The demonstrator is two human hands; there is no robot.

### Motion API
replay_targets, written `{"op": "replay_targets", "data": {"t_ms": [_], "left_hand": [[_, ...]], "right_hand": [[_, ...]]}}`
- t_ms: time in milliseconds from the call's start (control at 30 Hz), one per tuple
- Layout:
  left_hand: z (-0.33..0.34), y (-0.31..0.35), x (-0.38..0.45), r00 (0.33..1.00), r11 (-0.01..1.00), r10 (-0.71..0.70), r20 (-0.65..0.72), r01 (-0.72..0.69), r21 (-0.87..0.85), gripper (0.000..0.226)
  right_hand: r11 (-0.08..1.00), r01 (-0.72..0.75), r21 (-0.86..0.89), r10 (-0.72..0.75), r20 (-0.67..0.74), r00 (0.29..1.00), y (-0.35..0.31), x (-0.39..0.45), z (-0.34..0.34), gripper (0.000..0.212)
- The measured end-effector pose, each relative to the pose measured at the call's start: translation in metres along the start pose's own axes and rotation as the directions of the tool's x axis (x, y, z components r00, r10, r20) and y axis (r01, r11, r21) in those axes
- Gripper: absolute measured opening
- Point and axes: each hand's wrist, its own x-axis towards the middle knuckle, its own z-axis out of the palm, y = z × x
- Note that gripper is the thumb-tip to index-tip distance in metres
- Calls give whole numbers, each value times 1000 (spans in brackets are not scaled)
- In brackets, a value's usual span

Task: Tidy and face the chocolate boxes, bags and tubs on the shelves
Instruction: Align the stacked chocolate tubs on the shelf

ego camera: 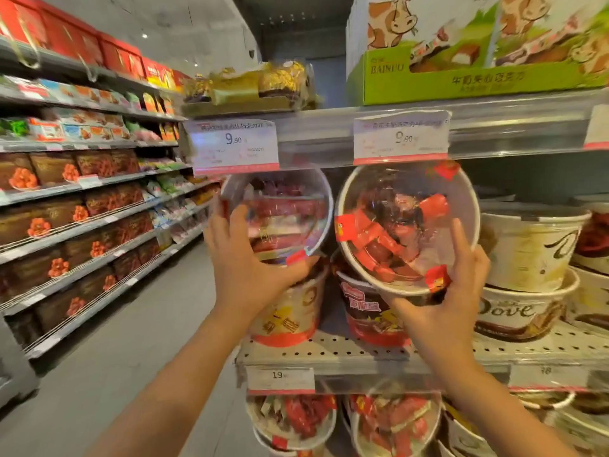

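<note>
Two tubs in play, both tipped so the clear lids face you, up at 12 o'clock on the middle shelf (329,352). Your left hand (244,268) cups the left tub (280,214), fingers curled round its lower rim, thumb up the near side. Your right hand (451,291) holds the right tub (405,225) from below, fingers spread up its 3 o'clock edge.

Risks, as I read it:
- Both tubs look tilted on top of the lower tubs (372,311), not seated. Let go early and either could roll off the shelf lip.
- The price tags (235,146) hang right at the tubs' 12 o'clock edge; lifting could snag or pop them off the rail.
- Right tub sits just beside the Dove tub (527,249) at 3 o'clock; a shove sideways could knock that stack.

Can't tell:
- Tub labels, turned away from you.
- Whether the lids are fully sealed; glare and blur.
- Shelf depth behind the tubs, hidden.
- Bottom-row tubs (293,420) cut off at 6 o'clock.
</note>
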Motion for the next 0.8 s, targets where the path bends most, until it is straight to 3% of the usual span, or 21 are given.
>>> {"op": "replay_targets", "data": {"t_ms": [133, 267, 400, 533, 633, 800], "left_hand": [[3, -1, 12, 997, 999, 25, -74, -27, -26, 92], [-1, 3, 21, 984, 980, 3, -179, -39, -196, 73], [-2, 9, 26, 980, 972, -48, -193, 2, -235, 67], [-1, 8, 30, 982, 975, -110, -150, 77, -210, 97], [-1, 4, 25, 991, 966, -120, -56, 103, -238, 119], [-2, -3, 12, 973, 917, -193, 126, 225, -330, 152]], "right_hand": [[991, 92, 100, -87, -58, 995, 3, 16, 0, 91], [977, 102, 187, -89, -77, 993, -5, 28, -2, 76], [987, 85, 136, -79, -51, 996, -14, 45, -7, 67], [993, -95, 70, 92, 49, 995, -10, 64, -3, 74], [992, -122, 22, 121, 70, 990, -1, 65, -2, 84], [978, -174, 112, 160, 125, 979, 7, 51, 2, 132]]}}
